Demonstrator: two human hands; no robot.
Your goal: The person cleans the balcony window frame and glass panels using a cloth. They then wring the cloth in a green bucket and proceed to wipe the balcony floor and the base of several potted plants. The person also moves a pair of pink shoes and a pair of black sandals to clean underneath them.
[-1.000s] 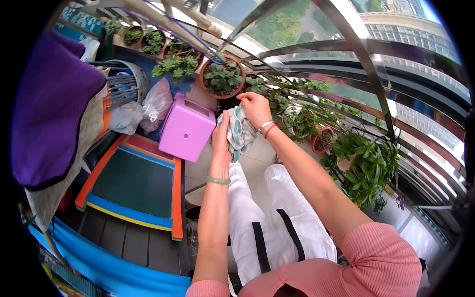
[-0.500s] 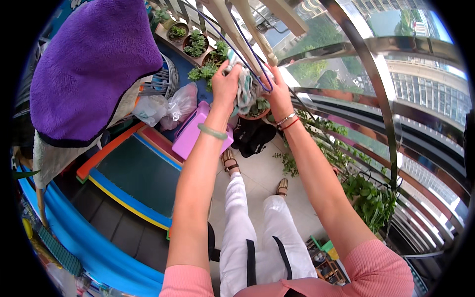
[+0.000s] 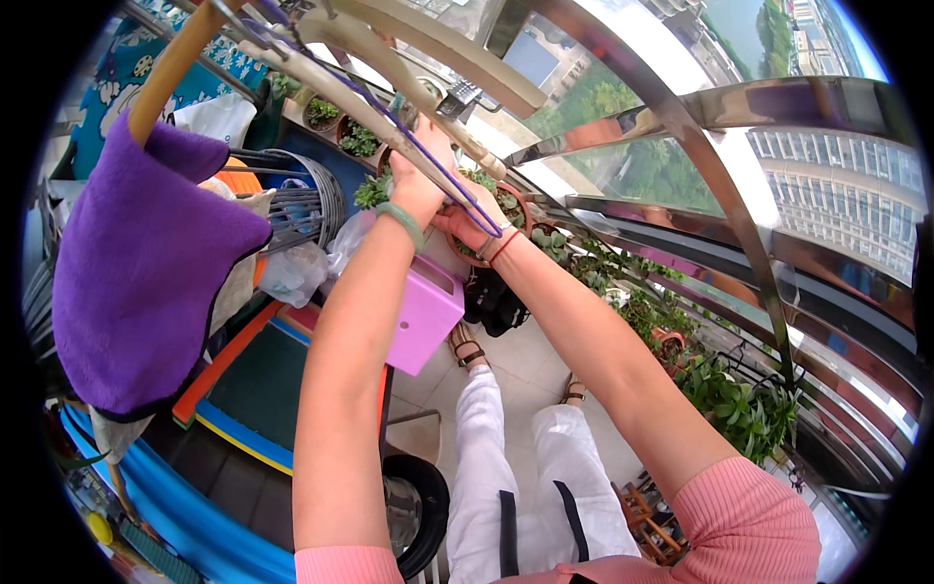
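Both your hands are raised to the pale drying pole [image 3: 389, 92]. Your left hand [image 3: 420, 170] grips it; your right hand [image 3: 467, 219], just below, I cannot tell. A pink box [image 3: 428, 311] sits beneath.

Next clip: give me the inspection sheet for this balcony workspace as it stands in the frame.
Surface: pale tiled floor, partly covered by the person's legs.
Job's things: pale drying pole overhead with a purple line along it; whether a cloth is gripped cannot be told.
Clutter: purple towel hanging at left, pink box, plastic bags, wire basket.
Hands: left hand and right hand both raised to the pole, fingers curled at it.
Cables: nothing seen.
Surroundings: potted plants along a metal railing, buildings beyond.
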